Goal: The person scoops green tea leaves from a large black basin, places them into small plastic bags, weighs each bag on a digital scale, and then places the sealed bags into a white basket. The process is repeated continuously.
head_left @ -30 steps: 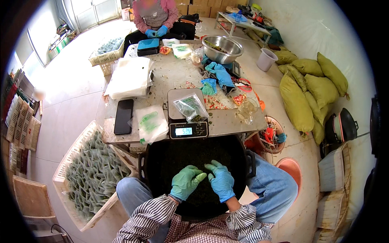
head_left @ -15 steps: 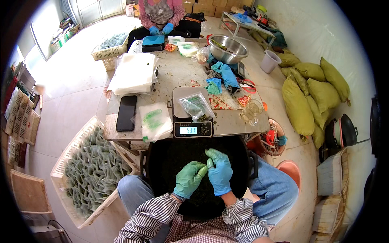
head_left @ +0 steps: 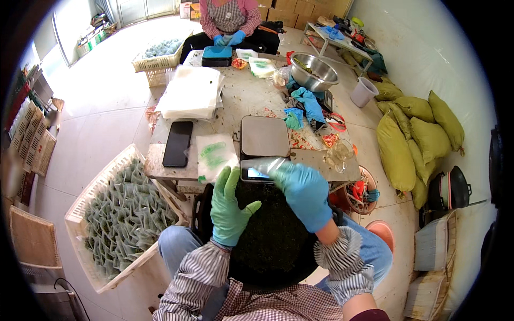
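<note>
My right hand [head_left: 305, 195], in a blue glove, grips a clear plastic bag [head_left: 267, 166], blurred, over the display of the scale [head_left: 264, 134], whose steel plate is bare. My left hand [head_left: 227, 208], in a green glove, is raised with thumb and fingers apart, just left of it and near a sheaf of small printed bags [head_left: 214, 152]. Beneath both hands is a large black pot [head_left: 267, 246] of dark, fine leafy material, between my knees. A black phone [head_left: 176, 144] lies left of the printed bags.
Filled bags crowd a crate [head_left: 80, 238] at left. The table [head_left: 235, 91] holds white sheets [head_left: 190, 93], a steel bowl [head_left: 316, 72] and gloves [head_left: 308, 107]. A co-worker [head_left: 230, 24] sits beyond. Yellow sacks [head_left: 399, 150] and a bucket [head_left: 367, 200] stand right.
The bag that lay on the scale's plate is now lifted in my right hand. My left hand has moved up and left, its fingers spreading. The view has shifted slightly.
</note>
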